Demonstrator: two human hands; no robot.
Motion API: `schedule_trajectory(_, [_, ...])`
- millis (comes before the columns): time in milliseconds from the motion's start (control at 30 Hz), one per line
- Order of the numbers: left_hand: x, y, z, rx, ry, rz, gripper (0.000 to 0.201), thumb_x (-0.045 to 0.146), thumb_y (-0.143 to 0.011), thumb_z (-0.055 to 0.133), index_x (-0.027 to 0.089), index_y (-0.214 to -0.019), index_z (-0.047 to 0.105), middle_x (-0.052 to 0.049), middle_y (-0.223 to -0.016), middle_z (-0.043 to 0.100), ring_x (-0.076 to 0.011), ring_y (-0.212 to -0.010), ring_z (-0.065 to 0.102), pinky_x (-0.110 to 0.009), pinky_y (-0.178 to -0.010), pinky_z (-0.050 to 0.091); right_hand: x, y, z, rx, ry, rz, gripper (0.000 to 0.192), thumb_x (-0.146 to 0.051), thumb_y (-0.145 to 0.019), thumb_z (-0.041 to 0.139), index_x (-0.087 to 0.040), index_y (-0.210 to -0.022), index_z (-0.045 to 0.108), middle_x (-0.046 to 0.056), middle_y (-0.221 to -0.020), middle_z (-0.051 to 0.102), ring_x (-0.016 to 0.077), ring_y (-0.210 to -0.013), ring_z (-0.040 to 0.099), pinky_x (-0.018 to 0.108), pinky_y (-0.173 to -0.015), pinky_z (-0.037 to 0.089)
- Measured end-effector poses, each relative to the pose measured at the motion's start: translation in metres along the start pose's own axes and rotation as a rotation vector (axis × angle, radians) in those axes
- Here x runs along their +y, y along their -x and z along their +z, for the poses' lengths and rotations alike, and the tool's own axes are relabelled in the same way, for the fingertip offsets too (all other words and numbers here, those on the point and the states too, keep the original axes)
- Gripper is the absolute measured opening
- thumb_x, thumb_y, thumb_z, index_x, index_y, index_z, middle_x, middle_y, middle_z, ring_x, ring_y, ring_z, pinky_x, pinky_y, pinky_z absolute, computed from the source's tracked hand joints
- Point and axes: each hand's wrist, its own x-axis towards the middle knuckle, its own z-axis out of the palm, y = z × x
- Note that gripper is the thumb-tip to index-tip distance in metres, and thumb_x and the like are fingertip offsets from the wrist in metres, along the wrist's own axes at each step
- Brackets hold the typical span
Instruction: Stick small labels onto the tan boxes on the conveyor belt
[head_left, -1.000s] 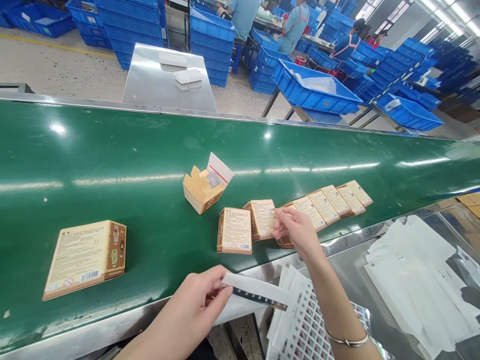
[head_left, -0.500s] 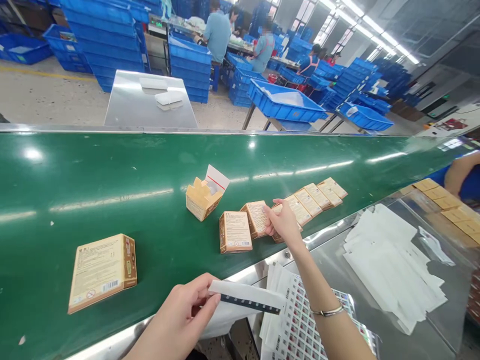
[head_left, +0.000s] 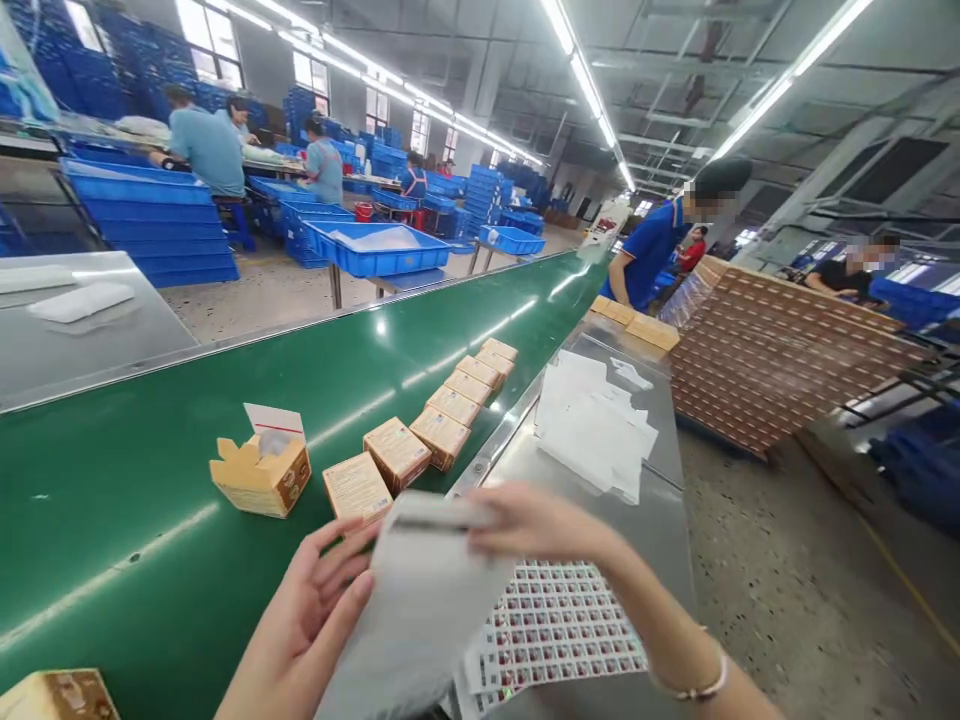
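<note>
My right hand (head_left: 525, 525), blurred by motion, pinches the upper right edge of a white backing sheet (head_left: 427, 600). A dark strip runs along the sheet's top edge. Beside the sheet's left edge is my left hand (head_left: 307, 610), its fingers apart and nothing gripped between them. Just beyond my hands, a closed cardboard box (head_left: 358, 490) lies on the green conveyor belt (head_left: 135, 590), at the near end of a row of several like it. To the left stands an open box (head_left: 262, 475) with its flaps up and something pale inside.
Sheets of small printed stickers (head_left: 570, 620) lie under my right forearm. A pile of white sheets (head_left: 592, 420) covers part of the steel table. Another box (head_left: 60, 695) is cut off at lower left. A co-worker in blue (head_left: 652, 250) stands beside a large stack of brown boxes (head_left: 780, 350).
My view has swung right. My right hand has left the row of boxes and taken hold of the backing sheet. My left hand has let the sheet go and its fingers have spread.
</note>
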Motion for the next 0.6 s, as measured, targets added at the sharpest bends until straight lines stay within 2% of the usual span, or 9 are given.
schedule_trajectory(33, [-0.002,-0.004,0.005,0.006,-0.064,0.059,0.053,0.055,-0.085,0.063,0.026,-0.127,0.053,-0.009,-0.132,0.065,-0.0279,-0.116,0.065,-0.037,-0.096,0.056,0.017,0.004,-0.021,0.047,0.159,-0.025,0.024,-0.051,-0.067,0.079,-0.030,-0.077,0.074,-0.004,-0.065,0.071,0.0181,-0.058,0.068,0.027,-0.055,0.056])
schedule_trajectory(100, [-0.010,-0.006,0.013,-0.066,-0.241,0.096,0.042,0.050,-0.087,0.059,0.025,-0.121,0.059,-0.008,-0.130,0.066,-0.0266,-0.116,0.065,-0.037,-0.098,0.054,0.056,0.005,-0.066,0.211,0.267,0.058,0.024,-0.043,-0.080,0.063,-0.025,-0.091,0.074,0.001,-0.073,0.073,0.0219,-0.066,0.069,0.033,-0.062,0.056])
schedule_trajectory(200, [-0.031,0.002,0.026,-0.252,-0.511,0.057,0.028,0.042,-0.091,0.050,0.023,-0.104,0.065,-0.006,-0.106,0.073,-0.0237,-0.095,0.069,-0.034,-0.086,0.055,0.106,0.004,-0.126,0.514,0.423,0.203,0.036,-0.033,-0.087,0.048,-0.015,-0.111,0.068,0.014,-0.096,0.074,0.0325,-0.089,0.068,0.047,-0.079,0.053])
schedule_trajectory(267, [-0.042,0.011,0.039,-0.325,-0.680,0.021,0.026,0.037,-0.093,0.043,0.021,-0.093,0.063,-0.005,-0.087,0.073,-0.0221,-0.080,0.067,-0.032,-0.073,0.051,0.128,0.003,-0.144,0.637,0.504,0.256,0.042,-0.028,-0.091,0.040,-0.013,-0.124,0.061,0.021,-0.117,0.067,0.0380,-0.110,0.062,0.053,-0.089,0.048])
schedule_trajectory(300, [-0.047,0.014,0.046,-0.342,-0.771,-0.003,0.028,0.037,-0.095,0.040,0.020,-0.088,0.062,-0.005,-0.080,0.071,-0.0219,-0.074,0.066,-0.031,-0.068,0.048,0.135,0.002,-0.146,0.660,0.536,0.276,0.044,-0.027,-0.093,0.037,-0.012,-0.129,0.058,0.023,-0.124,0.064,0.0398,-0.117,0.057,0.055,-0.091,0.046])
schedule_trajectory(333, [-0.050,0.017,0.053,-0.359,-0.868,-0.024,0.031,0.037,-0.097,0.038,0.020,-0.084,0.060,-0.005,-0.076,0.070,-0.0222,-0.072,0.066,-0.030,-0.064,0.045,0.140,0.002,-0.141,0.658,0.559,0.290,0.045,-0.027,-0.094,0.036,-0.012,-0.132,0.056,0.025,-0.127,0.061,0.0412,-0.121,0.054,0.057,-0.093,0.045])
schedule_trajectory(400, [-0.054,0.022,0.068,-0.390,-1.036,-0.051,0.037,0.041,-0.099,0.037,0.019,-0.079,0.059,-0.007,-0.075,0.069,-0.0246,-0.073,0.067,-0.031,-0.063,0.042,0.143,0.005,-0.114,0.575,0.576,0.301,0.046,-0.033,-0.095,0.041,-0.010,-0.134,0.053,0.028,-0.130,0.057,0.0444,-0.125,0.050,0.063,-0.097,0.040])
schedule_trajectory(500, [-0.062,0.023,0.080,-0.419,-1.155,-0.066,0.040,0.048,-0.096,0.046,0.017,-0.076,0.062,-0.012,-0.079,0.070,-0.0306,-0.082,0.069,-0.032,-0.066,0.042,0.131,0.026,-0.043,0.293,0.514,0.237,0.056,-0.048,-0.092,0.056,-0.011,-0.134,0.053,0.030,-0.137,0.051,0.0464,-0.130,0.044,0.069,-0.103,0.030])
schedule_trajectory(600, [-0.075,0.021,0.079,-0.428,-1.146,-0.086,0.030,0.041,-0.090,0.058,0.015,-0.075,0.063,-0.015,-0.084,0.071,-0.0327,-0.086,0.069,-0.033,-0.068,0.042,0.105,0.064,0.036,-0.027,0.380,0.085,0.054,-0.054,-0.079,0.074,-0.023,-0.122,0.063,0.014,-0.125,0.064,0.0328,-0.117,0.059,0.047,-0.100,0.045])
